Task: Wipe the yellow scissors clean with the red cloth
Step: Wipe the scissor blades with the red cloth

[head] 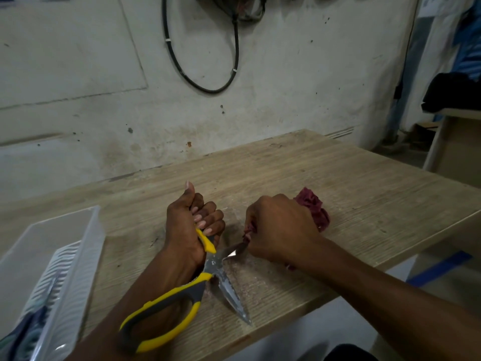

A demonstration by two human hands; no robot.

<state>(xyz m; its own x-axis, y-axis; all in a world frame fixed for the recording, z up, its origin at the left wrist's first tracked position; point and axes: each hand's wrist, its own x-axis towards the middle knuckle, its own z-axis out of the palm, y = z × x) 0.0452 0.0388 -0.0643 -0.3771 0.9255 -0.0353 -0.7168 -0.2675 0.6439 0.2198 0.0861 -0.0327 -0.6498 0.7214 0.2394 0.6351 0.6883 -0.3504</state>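
The yellow scissors (182, 303), with yellow and grey handles, are spread wide open over the wooden table (338, 183). My left hand (190, 225) is closed around the upper handle, while the lower handle loop hangs free over my left forearm. One blade points down toward the table's front edge. The other blade runs right into the red cloth (312, 207), which my right hand (281, 227) pinches around it. Part of the cloth bunches out behind my right hand; the blade tip is hidden inside it.
A clear plastic bin (59, 256) with a ribbed white insert stands at the left front of the table. A stained wall with a looped black cable (208, 74) rises behind. A second table with a dark bundle (453, 92) stands at the right.
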